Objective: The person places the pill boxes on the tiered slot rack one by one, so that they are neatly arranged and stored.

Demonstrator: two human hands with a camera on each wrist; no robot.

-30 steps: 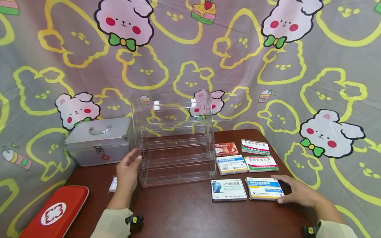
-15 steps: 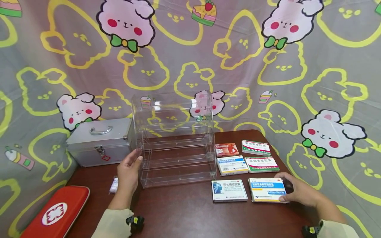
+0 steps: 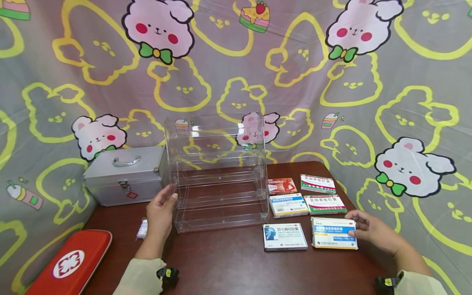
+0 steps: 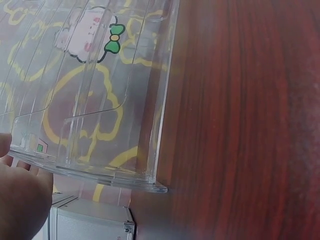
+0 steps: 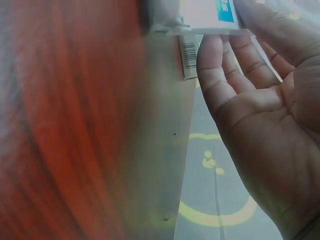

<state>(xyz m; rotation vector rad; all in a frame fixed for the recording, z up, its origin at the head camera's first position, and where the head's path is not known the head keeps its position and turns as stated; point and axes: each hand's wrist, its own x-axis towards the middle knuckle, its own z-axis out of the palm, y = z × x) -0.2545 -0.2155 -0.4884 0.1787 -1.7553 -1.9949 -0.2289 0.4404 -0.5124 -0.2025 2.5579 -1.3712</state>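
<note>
My right hand (image 3: 372, 231) pinches the right end of a white, blue and yellow medicine box (image 3: 333, 237), thumb on its printed face and fingers behind. The box is tilted up toward me, its lower edge close over the table. In the right wrist view, the medicine box (image 5: 205, 17) shows at the top, between thumb and fingers. My left hand (image 3: 161, 209) holds the left side panel of a clear tiered display rack (image 3: 221, 221). The left wrist view has the thumb over the edge of the rack (image 4: 100, 175) and the other fingers along its outer side.
Left of the held box lies a white box with a blue head picture (image 3: 284, 237). Behind are a red box (image 3: 282, 186), another blue-white box (image 3: 289, 205) and two green-white boxes (image 3: 327, 205). A silver case (image 3: 125, 176), a red pouch (image 3: 70, 262) and a small white packet (image 3: 142, 229) stand left.
My right hand has closed on the blue-white medicine box, shifted it slightly right and tipped it up from lying flat. The left hand stays on the rack.
</note>
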